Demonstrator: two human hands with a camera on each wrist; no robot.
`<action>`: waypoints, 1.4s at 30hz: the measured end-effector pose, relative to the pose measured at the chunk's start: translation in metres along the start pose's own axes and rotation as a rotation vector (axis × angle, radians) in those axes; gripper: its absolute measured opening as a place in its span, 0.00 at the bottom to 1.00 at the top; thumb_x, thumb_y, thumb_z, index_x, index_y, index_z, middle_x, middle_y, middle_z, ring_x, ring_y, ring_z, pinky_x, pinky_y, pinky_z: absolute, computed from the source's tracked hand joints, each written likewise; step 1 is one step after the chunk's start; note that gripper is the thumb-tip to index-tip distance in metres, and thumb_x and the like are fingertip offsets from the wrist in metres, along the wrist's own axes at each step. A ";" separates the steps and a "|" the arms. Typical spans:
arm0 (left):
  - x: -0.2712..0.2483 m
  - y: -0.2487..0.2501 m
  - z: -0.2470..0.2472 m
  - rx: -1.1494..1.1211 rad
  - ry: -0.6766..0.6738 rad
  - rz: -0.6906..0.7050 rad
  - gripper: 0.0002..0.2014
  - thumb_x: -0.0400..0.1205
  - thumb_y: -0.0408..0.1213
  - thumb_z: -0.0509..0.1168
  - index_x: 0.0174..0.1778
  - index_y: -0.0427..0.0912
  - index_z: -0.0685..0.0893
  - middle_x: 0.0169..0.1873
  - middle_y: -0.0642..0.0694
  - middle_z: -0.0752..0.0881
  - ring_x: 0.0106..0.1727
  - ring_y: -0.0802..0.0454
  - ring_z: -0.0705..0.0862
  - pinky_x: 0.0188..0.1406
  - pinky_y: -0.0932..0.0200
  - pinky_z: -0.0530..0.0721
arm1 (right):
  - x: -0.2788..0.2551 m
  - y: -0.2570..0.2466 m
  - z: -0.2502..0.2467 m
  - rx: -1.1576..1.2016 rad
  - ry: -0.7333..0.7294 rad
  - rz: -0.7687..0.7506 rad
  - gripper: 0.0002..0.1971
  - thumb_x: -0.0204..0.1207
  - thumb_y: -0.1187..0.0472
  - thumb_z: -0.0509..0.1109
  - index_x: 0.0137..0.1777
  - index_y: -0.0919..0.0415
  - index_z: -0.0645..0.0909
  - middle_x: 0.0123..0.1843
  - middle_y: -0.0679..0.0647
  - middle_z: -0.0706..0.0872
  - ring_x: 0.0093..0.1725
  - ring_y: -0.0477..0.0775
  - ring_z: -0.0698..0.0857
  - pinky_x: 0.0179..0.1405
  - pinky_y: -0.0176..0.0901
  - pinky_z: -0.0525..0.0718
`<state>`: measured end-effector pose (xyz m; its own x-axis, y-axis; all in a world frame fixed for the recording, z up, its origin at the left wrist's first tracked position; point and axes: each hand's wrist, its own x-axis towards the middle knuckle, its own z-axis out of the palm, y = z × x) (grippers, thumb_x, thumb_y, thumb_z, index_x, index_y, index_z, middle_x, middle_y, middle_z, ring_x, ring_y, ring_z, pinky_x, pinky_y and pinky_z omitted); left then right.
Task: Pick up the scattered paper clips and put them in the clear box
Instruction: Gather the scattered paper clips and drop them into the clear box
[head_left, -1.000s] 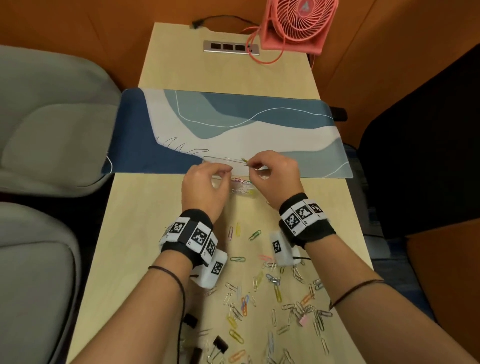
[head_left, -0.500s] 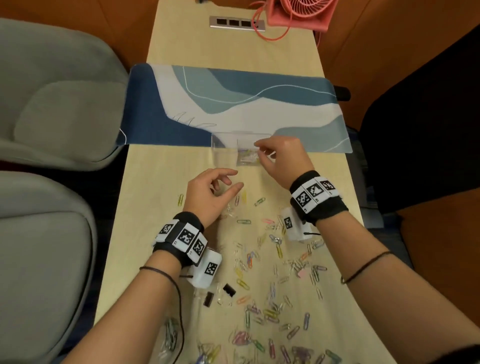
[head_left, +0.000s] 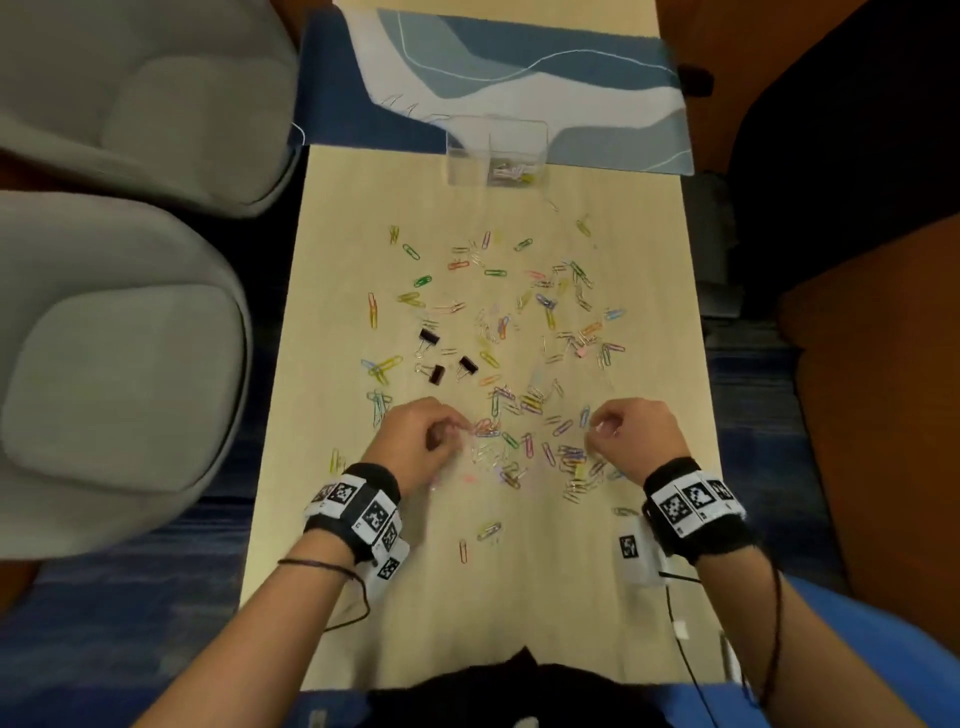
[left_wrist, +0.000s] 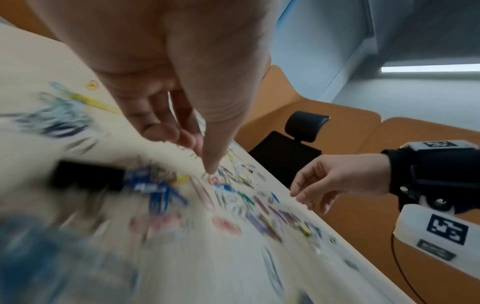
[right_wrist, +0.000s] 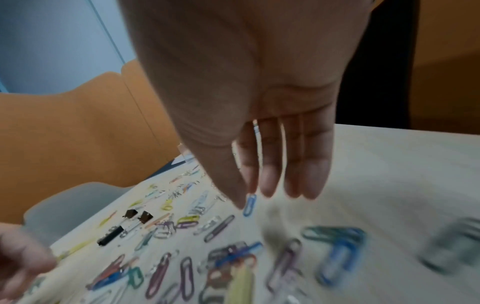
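Coloured paper clips lie scattered over the pale wooden table. The clear box stands at the far end by the mat's edge, with a few clips in its right half. My left hand hovers low over the near pile, and in the left wrist view its thumb reaches down to a clip. My right hand hangs with straight fingers over the clips on the right. Its thumb and index tips are at a blue clip that lies on the table. Neither hand holds anything.
Three black binder clips lie among the paper clips. A blue and white desk mat covers the table's far end. Grey seats stand along the left, a black chair to the right.
Both hands have drawn back from the clear box to the pile of clips close to me. The head view has tilted down over the table.
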<state>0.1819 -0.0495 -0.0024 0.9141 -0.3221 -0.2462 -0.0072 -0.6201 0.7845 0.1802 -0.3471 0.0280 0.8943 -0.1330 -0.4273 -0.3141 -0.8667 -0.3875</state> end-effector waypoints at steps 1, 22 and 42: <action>-0.013 -0.002 0.004 0.035 0.028 -0.021 0.14 0.74 0.30 0.74 0.50 0.53 0.90 0.40 0.55 0.83 0.39 0.62 0.79 0.42 0.70 0.78 | -0.009 0.009 0.003 -0.034 0.021 0.068 0.06 0.67 0.58 0.75 0.45 0.52 0.88 0.40 0.49 0.88 0.41 0.52 0.87 0.45 0.44 0.87; -0.039 0.016 0.063 0.485 0.100 -0.004 0.31 0.74 0.29 0.72 0.74 0.47 0.76 0.68 0.37 0.76 0.67 0.38 0.75 0.59 0.45 0.84 | -0.086 -0.001 0.080 0.060 0.060 -0.044 0.23 0.67 0.74 0.70 0.63 0.64 0.82 0.56 0.59 0.79 0.49 0.58 0.82 0.57 0.42 0.82; 0.003 0.017 0.045 0.328 0.054 -0.019 0.06 0.76 0.31 0.70 0.45 0.39 0.91 0.45 0.43 0.88 0.45 0.45 0.86 0.48 0.58 0.83 | -0.054 -0.048 0.079 -0.290 -0.030 -0.269 0.12 0.73 0.79 0.64 0.51 0.70 0.84 0.52 0.64 0.81 0.49 0.64 0.84 0.47 0.49 0.83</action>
<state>0.1664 -0.0930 -0.0150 0.9355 -0.2752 -0.2217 -0.1119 -0.8258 0.5527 0.1213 -0.2605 0.0052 0.9211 0.1281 -0.3675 0.0373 -0.9690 -0.2441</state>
